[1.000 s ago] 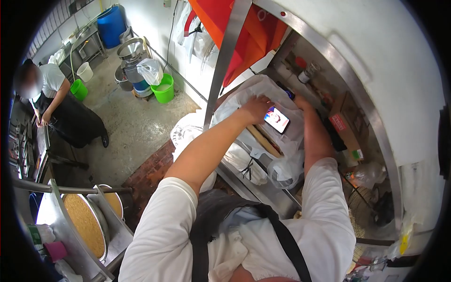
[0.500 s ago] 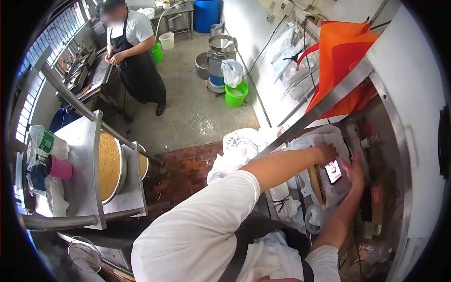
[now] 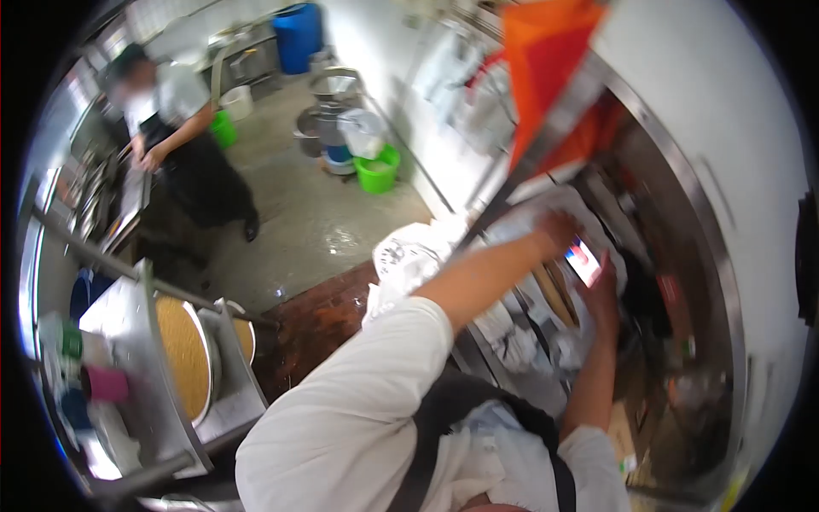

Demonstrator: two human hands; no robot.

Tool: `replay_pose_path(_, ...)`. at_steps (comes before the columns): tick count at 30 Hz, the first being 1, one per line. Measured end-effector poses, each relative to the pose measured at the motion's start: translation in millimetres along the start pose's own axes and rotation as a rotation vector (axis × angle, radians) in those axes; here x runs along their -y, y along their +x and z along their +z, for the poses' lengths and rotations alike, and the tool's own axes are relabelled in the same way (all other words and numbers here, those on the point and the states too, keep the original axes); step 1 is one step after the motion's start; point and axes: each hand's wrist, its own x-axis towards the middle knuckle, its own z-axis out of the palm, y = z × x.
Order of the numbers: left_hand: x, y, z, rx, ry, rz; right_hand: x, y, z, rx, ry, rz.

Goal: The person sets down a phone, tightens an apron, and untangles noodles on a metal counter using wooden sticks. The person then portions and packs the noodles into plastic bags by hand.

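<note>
- Here's the phone (image 3: 583,261), screen lit and facing up, right between the two hands, above pale plastic sheeting (image 3: 522,224); blur hides whether it rests there or is held up.
- Right hand (image 3: 601,290) is at the phone's near edge, fingers partly extended; whether it grips, I can't tell.
- Left hand (image 3: 556,232) comes in by the far edge, palm down, fingers bent; too blurred to call contact or grip.
- So the step in hand looks like handling the phone. Shifting it would call for a sure hold on its edges, fingers clear of the screen.
- Just beside the phone, a long brown strip (image 3: 554,294) lies along the plastic.
- Outward now: a slanting metal bar (image 3: 533,158) passes near the left forearm, with orange-red cloth (image 3: 546,64) behind it and a white bag (image 3: 409,256) below.
- Well apart, a co-worker (image 3: 192,158) in a dark apron stands at a counter, hands close together.
- Over on the left, a round pan (image 3: 182,350) holds something yellowish-brown; across the floor sits a green bucket (image 3: 376,173).
</note>
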Motion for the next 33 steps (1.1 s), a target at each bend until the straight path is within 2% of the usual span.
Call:
replay_pose_path(1, 5.4, -3.4, -0.1, -0.032, 0.031, 0.108, -20.5, -2.4, 16.4, -0.166, -0.053, -0.121)
replay_pose_path(3, -8.1, -9.3, -14.1, 0.035, 0.136, 0.065, 3.4, -13.3, 9.1, -0.243, -0.101, -0.013)
replay_pose_path(4, -12.6, -10.2, -15.7, 0.021, 0.171, 0.039, 25.2, -10.0, -4.5, -0.138, -0.012, 0.153)
replay_pose_path(5, -13.1, -8.8, -11.9, 0.039, 0.153, -0.021, 20.4, -18.8, 6.3, -0.237, -0.059, 0.091)
replay_pose_path(9, -18.5, -5.9, -2.5, 0.028, 0.056, -0.362, 35.6, -33.3, 6.7, -0.158, -0.057, 0.17)
replay_pose_path(12, -22.2, -5.7, -3.0, 0.027, 0.078, -0.405, 36.7, -38.0, 12.5, -0.117, -0.126, 0.191)
replay_pose_path(14, -23.9, -3.1, 4.5, -0.01, 0.038, -0.354, 29.9, -40.4, 21.2, -0.133, -0.157, 0.162)
replay_pose_path(17, -24.0, -9.1, 1.9, -0.059, -0.048, -0.252, 51.4, -48.8, 15.0, -0.101, -0.267, 0.309)
replay_pose_path(20, -13.8, -33.6, -25.2, -0.127, -0.056, -0.2, 70.2, -68.5, 4.7, -0.139, -0.234, 0.451)
replay_pose_path(22, 1.4, -50.7, -26.5, -0.246, -0.052, -0.211, 71.1, -87.9, 7.5, -0.1, -0.099, 0.399)
replay_pose_path(26, 29.9, -68.7, -19.8, -0.024, -0.229, -0.259, 76.2, -114.3, 7.6, -0.099, 0.019, 0.259)
replay_pose_path(29, 42.6, -68.6, 2.6, -0.113, -0.311, -0.144, 70.5, -117.9, 15.8, -0.176, 0.064, 0.232)
replay_pose_path(33, 35.7, -77.2, 1.2, -0.132, -0.324, -0.141, 70.4, -123.3, 16.8, -0.177, 0.067, 0.305)
